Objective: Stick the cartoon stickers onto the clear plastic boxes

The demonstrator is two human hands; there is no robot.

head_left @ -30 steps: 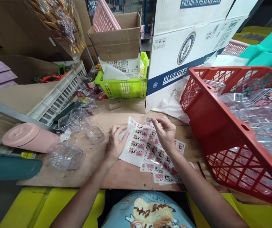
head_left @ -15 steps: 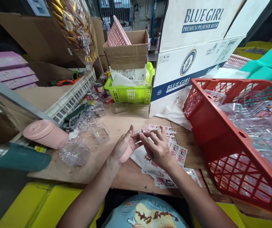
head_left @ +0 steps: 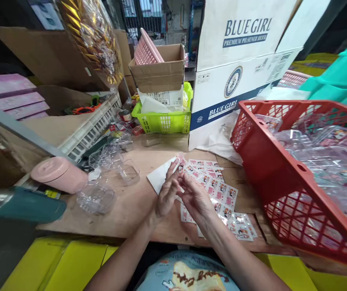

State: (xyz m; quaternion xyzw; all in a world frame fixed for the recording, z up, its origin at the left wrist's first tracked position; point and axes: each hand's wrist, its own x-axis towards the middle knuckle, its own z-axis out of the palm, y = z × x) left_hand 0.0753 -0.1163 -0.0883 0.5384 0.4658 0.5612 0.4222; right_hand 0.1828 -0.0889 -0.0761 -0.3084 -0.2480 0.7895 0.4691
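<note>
My left hand [head_left: 167, 194] is raised over the wooden table, its fingers pressed together at the edge of a pink-printed sticker sheet [head_left: 197, 171]. Close beside it, my right hand [head_left: 196, 198] has bent fingers meeting the left fingertips; what lies between them is too small and blurred to make out. More sticker sheets [head_left: 229, 194] with small cartoon figures and pink print are spread under and right of the right hand. A blank white sheet [head_left: 156, 174] pokes out on the left of my hands.
A red basket [head_left: 270, 161] of clear plastic boxes stands at right. Clear plastic boxes [head_left: 96, 198], a pink cup [head_left: 59, 174] and a teal bottle [head_left: 24, 205] lie at left. Behind are a lime basket [head_left: 164, 123] and a white carton [head_left: 230, 81].
Both hands have turned more upright and come closer together, with the left fingers now pointing up. The blank white sheet has shifted left and away from me, uncovering more printed stickers. The view has shifted slightly.
</note>
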